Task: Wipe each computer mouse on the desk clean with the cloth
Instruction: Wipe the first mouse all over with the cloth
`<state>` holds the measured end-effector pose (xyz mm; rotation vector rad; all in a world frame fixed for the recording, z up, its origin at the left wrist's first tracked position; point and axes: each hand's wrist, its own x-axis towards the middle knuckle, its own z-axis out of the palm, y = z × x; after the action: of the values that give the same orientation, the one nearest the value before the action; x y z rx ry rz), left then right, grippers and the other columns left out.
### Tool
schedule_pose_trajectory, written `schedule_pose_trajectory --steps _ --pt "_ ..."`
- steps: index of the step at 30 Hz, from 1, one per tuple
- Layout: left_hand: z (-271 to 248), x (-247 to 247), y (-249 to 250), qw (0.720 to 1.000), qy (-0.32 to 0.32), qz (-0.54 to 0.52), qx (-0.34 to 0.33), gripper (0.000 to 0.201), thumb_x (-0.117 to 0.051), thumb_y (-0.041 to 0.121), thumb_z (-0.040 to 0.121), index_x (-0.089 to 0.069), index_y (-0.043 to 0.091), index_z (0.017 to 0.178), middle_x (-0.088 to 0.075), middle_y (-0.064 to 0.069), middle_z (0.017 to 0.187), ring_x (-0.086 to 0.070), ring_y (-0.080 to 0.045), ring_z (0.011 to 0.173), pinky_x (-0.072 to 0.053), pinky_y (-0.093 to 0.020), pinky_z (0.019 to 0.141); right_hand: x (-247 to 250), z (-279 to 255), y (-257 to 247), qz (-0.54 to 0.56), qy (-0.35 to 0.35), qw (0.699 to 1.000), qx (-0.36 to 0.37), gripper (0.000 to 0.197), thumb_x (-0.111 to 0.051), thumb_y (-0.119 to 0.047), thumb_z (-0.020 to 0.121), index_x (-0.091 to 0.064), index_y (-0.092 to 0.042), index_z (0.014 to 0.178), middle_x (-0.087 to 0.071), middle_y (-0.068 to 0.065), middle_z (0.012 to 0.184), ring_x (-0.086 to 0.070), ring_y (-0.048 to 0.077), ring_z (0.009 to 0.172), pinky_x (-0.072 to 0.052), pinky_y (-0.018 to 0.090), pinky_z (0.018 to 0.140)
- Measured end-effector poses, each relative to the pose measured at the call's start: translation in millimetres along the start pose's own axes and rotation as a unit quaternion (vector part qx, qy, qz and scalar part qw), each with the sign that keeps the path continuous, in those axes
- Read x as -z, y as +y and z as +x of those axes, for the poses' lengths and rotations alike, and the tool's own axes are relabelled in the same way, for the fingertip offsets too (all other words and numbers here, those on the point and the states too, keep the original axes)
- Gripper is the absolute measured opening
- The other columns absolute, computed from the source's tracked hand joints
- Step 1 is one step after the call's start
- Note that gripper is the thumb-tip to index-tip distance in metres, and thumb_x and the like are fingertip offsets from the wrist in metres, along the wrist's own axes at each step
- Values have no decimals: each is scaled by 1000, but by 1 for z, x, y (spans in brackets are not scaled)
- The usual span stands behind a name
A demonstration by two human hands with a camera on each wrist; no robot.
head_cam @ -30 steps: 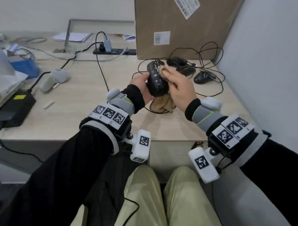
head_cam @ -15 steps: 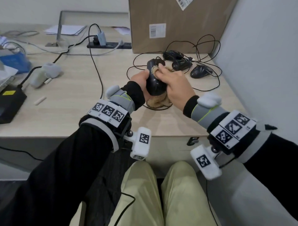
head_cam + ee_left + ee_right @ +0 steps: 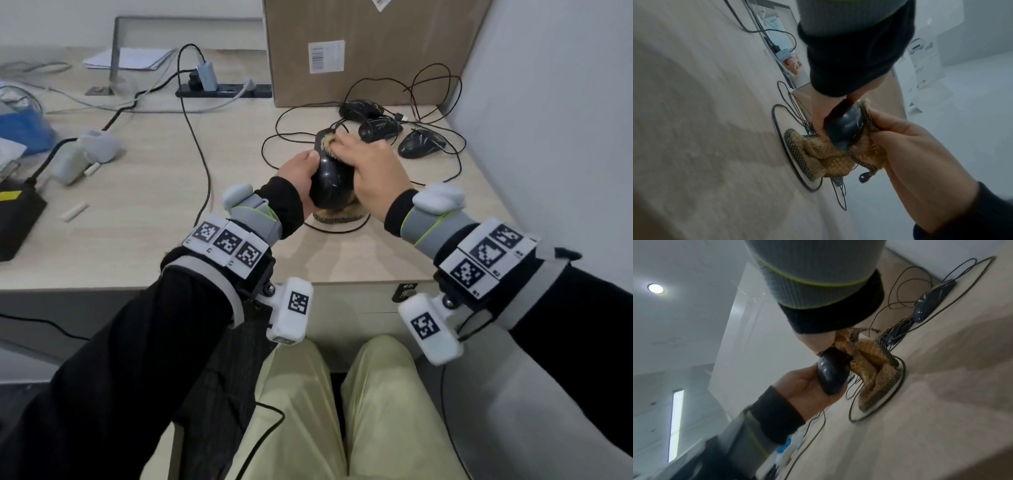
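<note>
Since the earlier frame, both hands and mouse sit lower, closer to desk. Head: left hand (image 3: 301,171) fingers curled round black mouse (image 3: 330,180), held above desk (image 3: 137,205); right hand (image 3: 375,174) presses cloth (image 3: 334,214) against it. Left wrist: cloth (image 3: 830,155) hangs beneath mouse (image 3: 846,128). Right wrist: right-hand fingers hidden; cannot tell their spread.

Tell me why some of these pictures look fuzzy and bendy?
Head view: sharpest, but the wide lens bows the desk edge, and glare streaks the mice on the desk. Left wrist view: tilted and dim, the desk smeared, the held mouse and cloth fairly clear. Right wrist view: tilted, the near sleeve blurred, a ceiling light glowing.
</note>
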<state>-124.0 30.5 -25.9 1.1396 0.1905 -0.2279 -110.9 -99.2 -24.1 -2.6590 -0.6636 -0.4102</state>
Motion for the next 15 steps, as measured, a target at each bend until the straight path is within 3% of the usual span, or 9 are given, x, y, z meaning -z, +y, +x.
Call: schedule_pose_trajectory --steps 4,8,10,13,15 --pt "-4 -2 1 998 -46 52 -9 35 -27 16 103 -41 3 132 -51 -21 122 -53 -34 109 -47 -52 94 14 21 15 67 10 996 -62 57 -33 8 83 -50 -14 133 -41 6 146 -40 27 133 -22 28 115" --pt "-3 -4 5 1000 -19 7 -21 26 -28 17 103 -46 10 121 -52 -18 117 -54 -32 102 -50 -49 83 14 12 2 51 16 999 11 59 -31 3 78 -53 -14 130 -41 7 146 -41 30 131 -25 30 110" --pt "1 -3 2 1000 -1 -5 -19 27 -28 19 103 -47 12 121 -52 -18 120 -54 -33 105 -48 -55 89 8 -1 -1 29 10 999 33 61 -31 5 77 -52 -15 131 -39 6 147 -43 33 128 -27 32 104" --pt "0 -4 -3 1000 -19 6 -14 24 -28 17 103 -46 10 116 -51 -19 117 -53 -33 107 -46 -55 93 8 -4 6 8 7 1000 5 62 -31 7 81 -48 -21 134 -37 0 149 -47 37 112 -30 32 101" --pt "-4 -9 -1 999 -38 32 -15 23 -29 15 102 -45 8 117 -52 -19 112 -54 -33 103 -49 -50 89 14 8 13 15 2 1000 -22 61 -30 3 82 -47 -22 135 -36 -1 150 -46 36 120 -28 34 106"
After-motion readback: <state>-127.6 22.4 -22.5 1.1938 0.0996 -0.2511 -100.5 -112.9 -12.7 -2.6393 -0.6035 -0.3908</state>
